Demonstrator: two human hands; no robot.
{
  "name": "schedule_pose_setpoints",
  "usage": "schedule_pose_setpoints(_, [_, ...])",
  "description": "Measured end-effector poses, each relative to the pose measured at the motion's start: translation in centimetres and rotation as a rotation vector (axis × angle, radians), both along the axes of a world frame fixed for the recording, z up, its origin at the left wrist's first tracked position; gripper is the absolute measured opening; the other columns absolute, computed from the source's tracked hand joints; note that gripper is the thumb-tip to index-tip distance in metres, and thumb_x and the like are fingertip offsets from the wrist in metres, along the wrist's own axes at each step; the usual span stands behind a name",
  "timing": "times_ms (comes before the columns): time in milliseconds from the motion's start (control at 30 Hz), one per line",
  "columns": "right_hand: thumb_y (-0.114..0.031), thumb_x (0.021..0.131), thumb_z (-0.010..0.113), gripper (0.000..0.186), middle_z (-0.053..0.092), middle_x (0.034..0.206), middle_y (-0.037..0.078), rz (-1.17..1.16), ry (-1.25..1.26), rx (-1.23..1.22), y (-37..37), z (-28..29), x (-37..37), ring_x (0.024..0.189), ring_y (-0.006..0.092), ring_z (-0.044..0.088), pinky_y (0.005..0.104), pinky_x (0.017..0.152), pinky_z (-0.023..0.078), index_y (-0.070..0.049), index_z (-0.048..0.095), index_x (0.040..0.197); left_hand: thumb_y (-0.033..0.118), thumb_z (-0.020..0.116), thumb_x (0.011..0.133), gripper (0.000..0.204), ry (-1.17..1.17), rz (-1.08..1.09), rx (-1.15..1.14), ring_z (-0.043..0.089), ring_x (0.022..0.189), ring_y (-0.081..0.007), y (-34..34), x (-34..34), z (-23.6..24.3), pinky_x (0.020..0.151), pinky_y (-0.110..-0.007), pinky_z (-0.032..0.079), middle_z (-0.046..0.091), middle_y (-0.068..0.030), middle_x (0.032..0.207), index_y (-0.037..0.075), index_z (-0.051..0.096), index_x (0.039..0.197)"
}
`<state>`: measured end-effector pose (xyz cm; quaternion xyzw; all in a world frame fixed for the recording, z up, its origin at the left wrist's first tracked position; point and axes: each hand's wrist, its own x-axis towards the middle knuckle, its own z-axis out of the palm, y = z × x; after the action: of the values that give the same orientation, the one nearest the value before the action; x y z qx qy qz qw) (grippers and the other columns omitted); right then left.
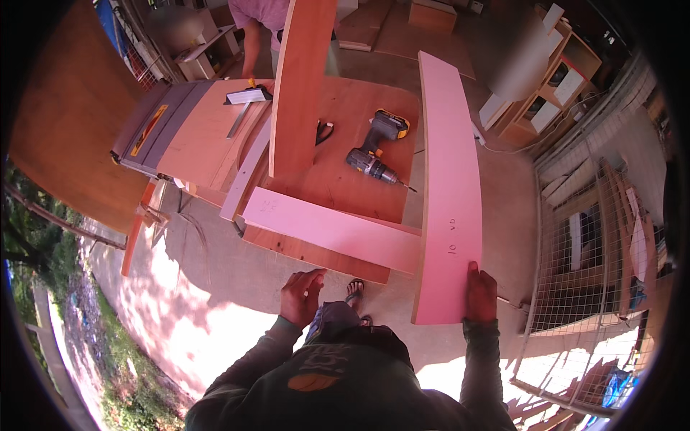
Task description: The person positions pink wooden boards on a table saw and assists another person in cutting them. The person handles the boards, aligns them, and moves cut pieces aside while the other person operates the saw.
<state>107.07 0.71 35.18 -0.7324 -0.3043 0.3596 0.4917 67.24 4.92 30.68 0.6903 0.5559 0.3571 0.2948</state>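
Observation:
My right hand [480, 291] grips the lower part of a long pink-faced board [449, 187] held lengthwise at the worktable's right. My left hand [300, 294] is just short of the table's near edge, fingers loosely curved, holding nothing visible. A shorter pink board [327, 233] lies crosswise on the brown tabletop [366, 97], beside a narrow pale strip [244, 176]. A tall brown board [295, 100] rises from the middle. A cordless drill [374, 154] lies to its right, with black-handled tool [323, 131] partly hidden by the board. A metal square [244, 97] sits at back left.
A person in pink [255, 21] stands across the table, a hand near the square. A grey-topped machine or case [144, 122] adjoins the table. Wooden cabinets [539, 86] and a cord stand behind right. A wire-mesh barrier [568, 287] is at right, a large plywood sheet [65, 144] at left.

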Motion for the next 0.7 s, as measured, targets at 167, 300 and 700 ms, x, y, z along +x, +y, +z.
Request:
schedule_pose_setpoints(167, [-0.042,0.106,0.065,0.058,0.043,0.059,-0.003,0.109,-0.022,0.082,3.0,-0.1,-4.4,0.059,0.0108,0.038,0.0366,0.055,0.033,-0.003,0.05,0.066,0.004,0.065,0.097,0.018,-0.013,0.232,0.0,0.069,0.083,-0.0245,-8.4,-4.1,-1.4,0.065,-0.035,0.059,0.071,-0.0128,0.098,0.006,0.073,0.113])
schedule_pose_setpoints(300, [-0.04,0.103,0.068,0.059,0.049,0.056,0.01,0.119,-0.186,0.131,6.0,-3.4,-6.9,0.057,0.0182,0.04,0.0437,0.056,0.036,0.004,0.055,0.064,0.003,0.068,0.092,0.032,-0.067,0.337,0.057,0.064,0.097,-0.025,-9.4,-6.8,0.0,0.07,-0.033,0.06,0.06,-0.014,0.127,0.007,0.065,0.124])
schedule_pose_setpoints(700, [-0.038,0.104,0.064,0.047,0.072,0.081,0.022,0.072,-0.344,0.215,10.3,-5.2,-19.4,0.081,0.0343,0.071,0.0459,0.076,0.052,0.007,0.073,0.093,0.015,0.069,0.098,0.029,-0.172,0.62,-0.008,0.063,0.094,-0.0237,-11.3,-23.2,-4.2,0.068,-0.033,0.059,0.055,-0.0144,0.13,0.005,0.063,0.124])
